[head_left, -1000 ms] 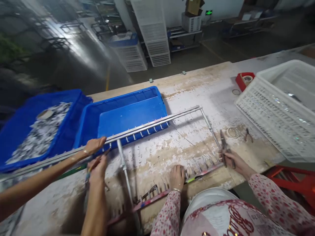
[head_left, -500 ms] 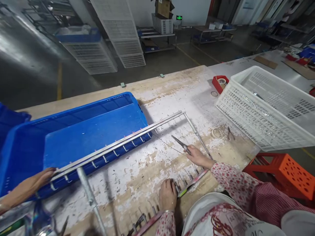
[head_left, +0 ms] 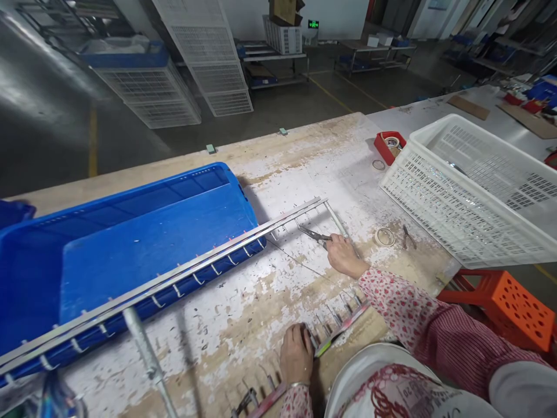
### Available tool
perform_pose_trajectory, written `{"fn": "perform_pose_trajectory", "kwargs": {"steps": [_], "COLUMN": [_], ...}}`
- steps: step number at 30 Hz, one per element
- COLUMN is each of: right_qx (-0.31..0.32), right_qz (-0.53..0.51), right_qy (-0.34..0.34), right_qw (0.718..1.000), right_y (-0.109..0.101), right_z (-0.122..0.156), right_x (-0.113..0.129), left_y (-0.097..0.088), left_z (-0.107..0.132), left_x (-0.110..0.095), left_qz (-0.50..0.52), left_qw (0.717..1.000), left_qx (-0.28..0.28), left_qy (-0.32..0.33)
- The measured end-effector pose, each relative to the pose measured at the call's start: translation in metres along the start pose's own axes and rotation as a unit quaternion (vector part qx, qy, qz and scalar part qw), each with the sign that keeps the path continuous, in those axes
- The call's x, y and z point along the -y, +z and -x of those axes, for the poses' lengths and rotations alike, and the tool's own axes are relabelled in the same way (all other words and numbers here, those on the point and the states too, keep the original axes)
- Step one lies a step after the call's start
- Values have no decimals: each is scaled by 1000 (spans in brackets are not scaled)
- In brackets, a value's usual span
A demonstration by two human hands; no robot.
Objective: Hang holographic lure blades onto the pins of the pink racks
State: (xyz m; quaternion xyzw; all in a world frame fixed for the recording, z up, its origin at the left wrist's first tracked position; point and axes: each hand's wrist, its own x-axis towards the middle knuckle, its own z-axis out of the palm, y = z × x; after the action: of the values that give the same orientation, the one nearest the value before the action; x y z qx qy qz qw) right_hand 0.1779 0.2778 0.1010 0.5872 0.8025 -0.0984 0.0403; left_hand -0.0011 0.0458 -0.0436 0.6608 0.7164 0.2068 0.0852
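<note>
My right hand (head_left: 345, 255) is closed on a pair of long-nose pliers (head_left: 317, 234). Their tips reach the small hooks near the far right end of a long metal hook rack (head_left: 191, 268). That rack is raised on rod legs and crosses in front of the blue bin. My left hand (head_left: 296, 355) lies low on the table, fingers curled over a flat pinkish hook bar (head_left: 342, 328) with upright pins. The part of the bar under this hand is hidden.
A blue bin (head_left: 143, 244) fills the left of the worn table (head_left: 243, 331). On the right are a white perforated crate (head_left: 439, 209), a red box (head_left: 385, 152), a tape roll (head_left: 384, 237) and small pliers (head_left: 408, 237). An orange stool (head_left: 520, 310) stands beside the table.
My right hand has moved the pliers up and left to the rack's hooks. Another person's hand, on the rack's left end before, is out of view. The camera view has shifted slightly.
</note>
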Motion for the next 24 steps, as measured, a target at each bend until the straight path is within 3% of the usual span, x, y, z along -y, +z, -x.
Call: {"fn": "perform_pose_trajectory", "kwargs": {"steps": [6, 10, 12, 13, 16, 17, 18, 21, 24], "right_qx": [27, 55, 67, 81, 145, 158, 161, 158, 199], "right_qz": [-63, -256, -428, -526, -762, -799, -821, -850, -869], "right_qy": [8, 32, 78, 104, 126, 114, 100, 99, 120], "right_qw": [998, 964, 898, 840, 619, 568, 539, 493, 438], "right_y": [4, 18, 30, 37, 52, 55, 56, 53, 47], "right_z": [-4, -8, -4, -1, 16, 22, 27, 32, 25], "right_x": [4, 5, 9, 11, 20, 22, 24, 26, 23], "left_y": [0, 1, 2, 2, 1, 1, 1, 0, 0], "left_z": [0, 1, 2, 2, 2, 2, 2, 2, 2], "left_x": [1, 2, 2, 2, 1, 0, 0, -1, -1], "left_qz": [4, -3, -5, -5, -2, 0, 2, 7, 4], "left_qw": [1000, 1000, 1000, 1000, 1000, 1000, 1000, 1000, 1000], "left_qx": [9, 6, 6, 6, 3, 2, 1, -2, -7], "left_qy": [3, 10, 10, 11, 9, 8, 7, 7, 13]}}
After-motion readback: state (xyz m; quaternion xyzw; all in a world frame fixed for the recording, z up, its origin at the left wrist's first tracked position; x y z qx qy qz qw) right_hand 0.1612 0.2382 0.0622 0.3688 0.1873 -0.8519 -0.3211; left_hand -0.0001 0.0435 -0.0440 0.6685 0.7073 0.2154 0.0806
